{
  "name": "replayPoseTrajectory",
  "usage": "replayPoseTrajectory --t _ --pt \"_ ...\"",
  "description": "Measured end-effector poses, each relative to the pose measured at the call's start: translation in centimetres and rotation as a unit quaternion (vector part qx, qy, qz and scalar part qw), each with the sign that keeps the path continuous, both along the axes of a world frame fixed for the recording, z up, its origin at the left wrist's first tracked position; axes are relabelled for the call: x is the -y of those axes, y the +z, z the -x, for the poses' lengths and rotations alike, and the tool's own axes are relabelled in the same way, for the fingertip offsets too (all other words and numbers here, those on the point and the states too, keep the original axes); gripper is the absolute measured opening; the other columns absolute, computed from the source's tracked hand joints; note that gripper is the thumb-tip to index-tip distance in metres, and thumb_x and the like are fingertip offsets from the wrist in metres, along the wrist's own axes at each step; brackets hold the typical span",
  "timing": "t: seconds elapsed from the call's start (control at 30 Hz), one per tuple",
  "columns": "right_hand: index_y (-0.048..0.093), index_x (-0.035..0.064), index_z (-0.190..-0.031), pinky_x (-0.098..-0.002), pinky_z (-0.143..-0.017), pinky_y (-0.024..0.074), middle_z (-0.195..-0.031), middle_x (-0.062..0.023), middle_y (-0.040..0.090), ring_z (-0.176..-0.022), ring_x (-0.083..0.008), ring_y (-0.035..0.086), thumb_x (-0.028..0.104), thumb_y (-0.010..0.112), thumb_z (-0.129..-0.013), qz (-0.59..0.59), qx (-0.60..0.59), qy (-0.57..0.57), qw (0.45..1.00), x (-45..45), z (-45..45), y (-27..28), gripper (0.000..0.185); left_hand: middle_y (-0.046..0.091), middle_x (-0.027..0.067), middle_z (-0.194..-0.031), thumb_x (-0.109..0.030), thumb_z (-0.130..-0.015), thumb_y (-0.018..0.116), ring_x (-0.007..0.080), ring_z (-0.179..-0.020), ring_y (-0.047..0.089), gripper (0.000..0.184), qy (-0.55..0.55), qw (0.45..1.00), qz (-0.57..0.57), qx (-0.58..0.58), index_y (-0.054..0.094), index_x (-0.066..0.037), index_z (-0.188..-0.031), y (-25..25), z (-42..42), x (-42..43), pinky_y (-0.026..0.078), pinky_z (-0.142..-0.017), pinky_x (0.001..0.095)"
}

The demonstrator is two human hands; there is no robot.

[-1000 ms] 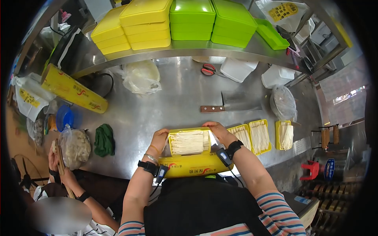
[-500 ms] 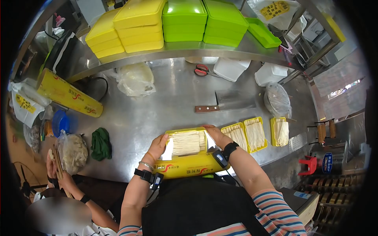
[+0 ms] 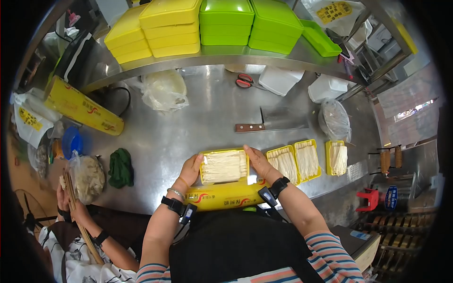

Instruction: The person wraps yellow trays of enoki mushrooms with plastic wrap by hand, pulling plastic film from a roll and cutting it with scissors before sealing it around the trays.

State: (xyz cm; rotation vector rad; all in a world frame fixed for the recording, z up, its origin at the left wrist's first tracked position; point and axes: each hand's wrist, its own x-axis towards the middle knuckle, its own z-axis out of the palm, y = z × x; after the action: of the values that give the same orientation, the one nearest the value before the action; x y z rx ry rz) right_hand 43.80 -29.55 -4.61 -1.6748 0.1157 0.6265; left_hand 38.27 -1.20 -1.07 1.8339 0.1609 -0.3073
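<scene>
A yellow tray (image 3: 225, 180) packed with thin pale strips lies on the steel table in front of me. My left hand (image 3: 190, 170) grips its left side, thumb at the far left corner. At the opposite side my right hand (image 3: 259, 163) holds on, its thumb by the far right corner. Clear film, partly visible by its shine, seems to lie over the tray. A yellow roll of cling film (image 3: 222, 195) rests between the tray and my black apron. Fingers under the tray's edges are hidden.
Several filled yellow trays (image 3: 307, 160) stand to the right. A cleaver (image 3: 278, 125) and scissors (image 3: 245, 81) lie behind. Left are a green cloth (image 3: 121, 168), a bagged item (image 3: 88, 178) and another film roll (image 3: 85, 107). A co-worker's hand (image 3: 81, 214) holds sticks. Stacked boxes (image 3: 226, 23) fill the shelf.
My right hand has turned and shifted slightly right, with its thumb now along the tray's far corner. The bright film glare beside the tray has shrunk. The co-worker's sticks have shifted.
</scene>
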Motion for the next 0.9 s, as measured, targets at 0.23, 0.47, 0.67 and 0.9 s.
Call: replayPoseTrajectory --t 0.23,0.47,0.67,0.9 --pt "0.06 -0.0064 -0.112 -0.0277 -0.086 0.0449 -0.104 -0.0111 0.065 -0.094 -0.0156 0.059 0.057 0.049 -0.093 0.02 0.058 -0.035 0.998 -1.2 0.1 1.7 0.067 0.067 0.0096 -0.095 -0.046 -0.099 0.043 0.015 -0.087 0.06 0.057 0.06 0.99 0.11 -0.058 0.063 0.007 -0.104 2.2 -0.2 0.2 0.047 -0.081 0.0272" --pt "0.057 -0.0077 -0.113 -0.0277 -0.086 0.0475 -0.106 -0.0117 0.065 -0.098 -0.0148 0.06 0.044 0.056 -0.094 -0.077 0.003 0.035 0.996 0.0 4.3 7.1 0.055 0.065 0.0103 -0.108 -0.055 -0.098 0.036 0.0169 -0.096 0.061 0.066 0.022 0.967 0.212 -0.141 0.059 0.005 -0.116 5.3 4.3 0.6 0.048 -0.085 0.028" --pt "0.06 -0.0096 -0.112 -0.0297 -0.092 0.0457 -0.109 -0.0131 0.066 -0.101 -0.0161 0.06 0.048 0.052 -0.095 -0.209 -0.065 -0.014 0.976 0.4 7.4 12.5 0.061 0.062 0.0143 -0.122 -0.025 -0.094 0.055 0.023 -0.113 0.057 0.039 -0.198 0.979 0.032 -0.041 0.057 0.0 -0.123 4.6 4.5 -1.3 0.043 -0.098 0.0353" --pt "0.06 -0.0101 -0.111 -0.0272 -0.087 0.0472 -0.106 -0.0138 0.066 -0.097 -0.0155 0.061 0.05 0.052 -0.094 -0.193 -0.039 0.001 0.98 1.0 9.4 16.1 0.063 0.062 0.0116 -0.122 -0.021 -0.092 0.06 0.0183 -0.107 0.058 0.037 -0.309 0.943 0.077 -0.097 0.058 -0.002 -0.124 4.5 5.4 1.0 0.045 -0.095 0.0319"
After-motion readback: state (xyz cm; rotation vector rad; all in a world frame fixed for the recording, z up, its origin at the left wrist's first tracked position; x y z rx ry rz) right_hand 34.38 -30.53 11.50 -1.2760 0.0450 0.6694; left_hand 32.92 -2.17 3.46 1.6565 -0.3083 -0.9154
